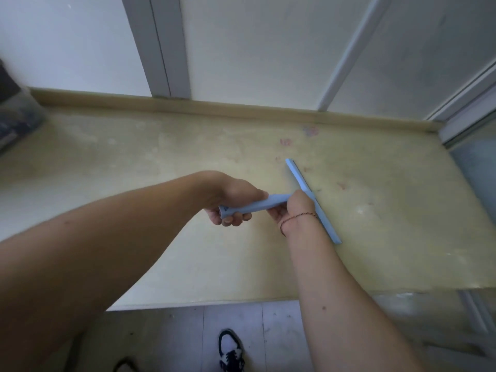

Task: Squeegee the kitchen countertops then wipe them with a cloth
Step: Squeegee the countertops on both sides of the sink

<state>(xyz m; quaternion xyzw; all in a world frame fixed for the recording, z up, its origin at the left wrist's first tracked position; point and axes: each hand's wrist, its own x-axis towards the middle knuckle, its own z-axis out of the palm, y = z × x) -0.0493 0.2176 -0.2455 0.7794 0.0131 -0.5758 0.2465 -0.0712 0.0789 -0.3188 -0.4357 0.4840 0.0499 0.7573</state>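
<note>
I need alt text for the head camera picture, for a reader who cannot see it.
Two bare hands hold a light blue squeegee on a stained yellowish countertop: the left hand grips the handle end, the right hand holds it near the blade. A black-and-white shoe shows on the tiled floor below.

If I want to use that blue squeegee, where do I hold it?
Hold the squeegee by its long straight handle, coming from the end away from the blade. The left hand grips there now, the right hand nearer the blade, which lies on the countertop.
</note>
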